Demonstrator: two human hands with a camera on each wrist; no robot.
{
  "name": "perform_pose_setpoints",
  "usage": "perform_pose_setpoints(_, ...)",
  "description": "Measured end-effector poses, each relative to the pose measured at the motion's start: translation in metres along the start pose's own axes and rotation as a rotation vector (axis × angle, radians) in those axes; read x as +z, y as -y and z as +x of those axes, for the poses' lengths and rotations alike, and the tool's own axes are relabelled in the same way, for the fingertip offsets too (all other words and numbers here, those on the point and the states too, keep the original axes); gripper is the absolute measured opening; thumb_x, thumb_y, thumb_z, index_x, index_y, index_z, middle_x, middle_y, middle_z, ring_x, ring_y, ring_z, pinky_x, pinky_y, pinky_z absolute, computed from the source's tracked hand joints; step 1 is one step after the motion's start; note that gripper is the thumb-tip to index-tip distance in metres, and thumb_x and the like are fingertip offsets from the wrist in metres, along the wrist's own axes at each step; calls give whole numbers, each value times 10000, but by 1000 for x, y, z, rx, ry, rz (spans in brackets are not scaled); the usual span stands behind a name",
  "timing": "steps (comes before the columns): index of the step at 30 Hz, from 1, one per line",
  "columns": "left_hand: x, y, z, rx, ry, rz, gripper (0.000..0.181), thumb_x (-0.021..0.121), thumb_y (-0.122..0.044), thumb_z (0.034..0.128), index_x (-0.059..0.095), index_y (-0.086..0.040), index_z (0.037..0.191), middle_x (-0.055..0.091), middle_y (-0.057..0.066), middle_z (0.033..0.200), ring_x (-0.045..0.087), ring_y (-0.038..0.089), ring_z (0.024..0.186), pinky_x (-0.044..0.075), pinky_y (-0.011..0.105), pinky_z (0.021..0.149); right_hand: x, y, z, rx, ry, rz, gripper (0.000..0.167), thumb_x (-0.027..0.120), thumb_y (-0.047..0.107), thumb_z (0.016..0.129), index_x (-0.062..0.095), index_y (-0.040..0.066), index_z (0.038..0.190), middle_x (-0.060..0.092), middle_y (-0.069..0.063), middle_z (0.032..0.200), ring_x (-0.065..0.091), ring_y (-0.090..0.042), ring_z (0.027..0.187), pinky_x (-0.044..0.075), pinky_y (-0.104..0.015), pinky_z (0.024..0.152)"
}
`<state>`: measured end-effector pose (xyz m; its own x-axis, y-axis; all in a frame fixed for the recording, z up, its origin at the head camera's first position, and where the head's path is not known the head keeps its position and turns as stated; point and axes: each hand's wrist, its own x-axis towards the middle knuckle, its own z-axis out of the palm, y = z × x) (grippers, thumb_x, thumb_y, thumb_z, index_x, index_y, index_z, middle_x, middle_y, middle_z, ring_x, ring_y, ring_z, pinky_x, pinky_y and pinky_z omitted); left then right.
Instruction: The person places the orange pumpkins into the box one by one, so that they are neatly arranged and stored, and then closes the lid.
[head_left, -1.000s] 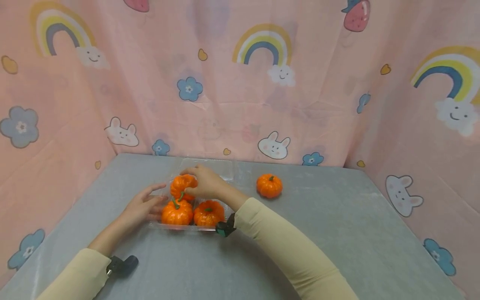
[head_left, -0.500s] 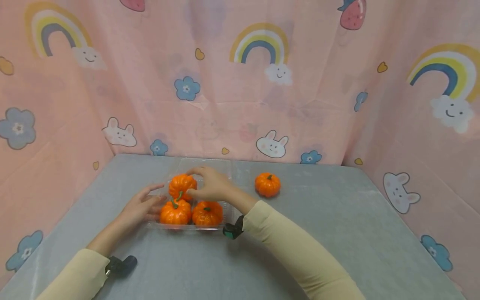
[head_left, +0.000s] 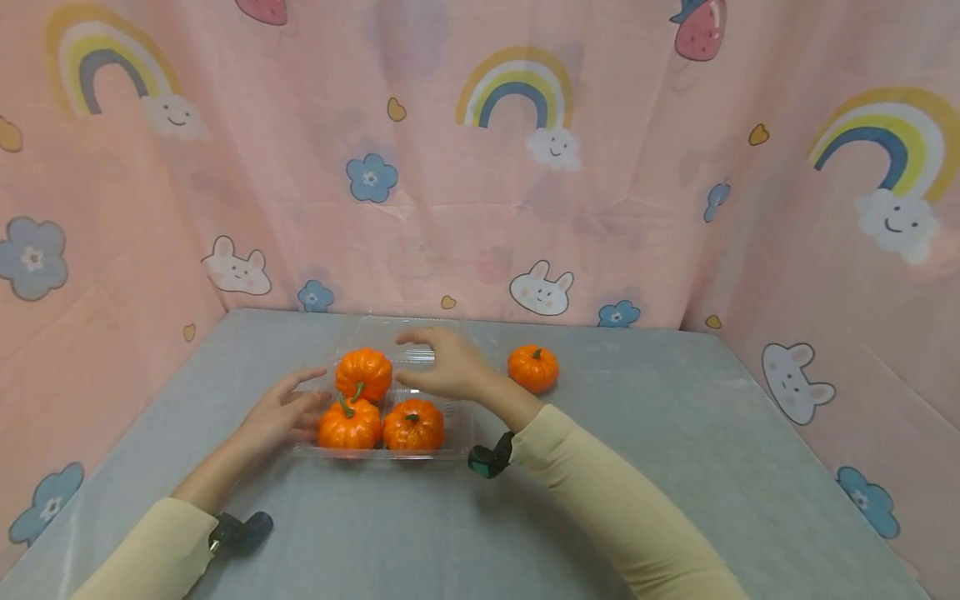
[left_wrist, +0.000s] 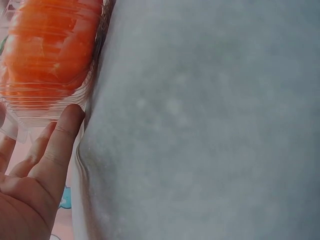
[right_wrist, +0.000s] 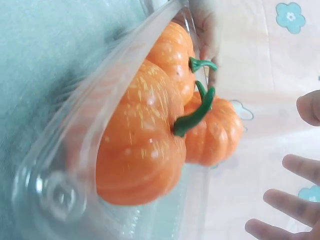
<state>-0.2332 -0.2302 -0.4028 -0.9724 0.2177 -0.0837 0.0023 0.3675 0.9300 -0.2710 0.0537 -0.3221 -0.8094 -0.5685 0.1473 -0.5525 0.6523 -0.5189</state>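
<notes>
Three orange pumpkins sit in a clear plastic container (head_left: 457, 450): front left (head_left: 350, 427), front right (head_left: 413, 426) and back left (head_left: 363, 374), all also in the right wrist view. My left hand (head_left: 273, 421) is at the container's left side, fingers spread and fairly straight; in the left wrist view its fingertips (left_wrist: 74, 114) lie against the clear wall beside a pumpkin (left_wrist: 50, 50). My right hand (head_left: 450, 367) hovers over the back right part of the container, thumb and fingers apart, holding nothing. The right wrist view shows its fingers (right_wrist: 290, 207) spread.
A fourth orange pumpkin (head_left: 533, 368) stands on the grey table (head_left: 675, 467), right of the container. The clear lid (head_left: 375, 327) lies folded back behind the container. A pink patterned curtain (head_left: 427, 242) hangs behind and at both sides.
My right hand has let go of the back left pumpkin and moved right, away from it. My left hand has stayed at the container's left side.
</notes>
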Motion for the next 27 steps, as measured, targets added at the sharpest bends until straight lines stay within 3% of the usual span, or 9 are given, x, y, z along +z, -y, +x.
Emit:
perform_pose_setpoints(18,1,0,-1,7,0,3,582,437,-338,1028,237,-86,1512,428,333,1420,684,317,1015,597,377,785,-21,-20,-19,43,-91,54,473,676,366,863,592,180,1290,566,-15,1371,546,-283,1222,483,-454,1005)
perform_pose_setpoints(27,1,-2,-2,13,-2,21,577,430,-338,1030,238,-89,1514,432,332,1417,683,328,1019,598,368,777,-30,-30,-29,128,-119,62,475,660,403,863,590,224,1297,549,-16,1386,535,-325,1217,504,-507,952)
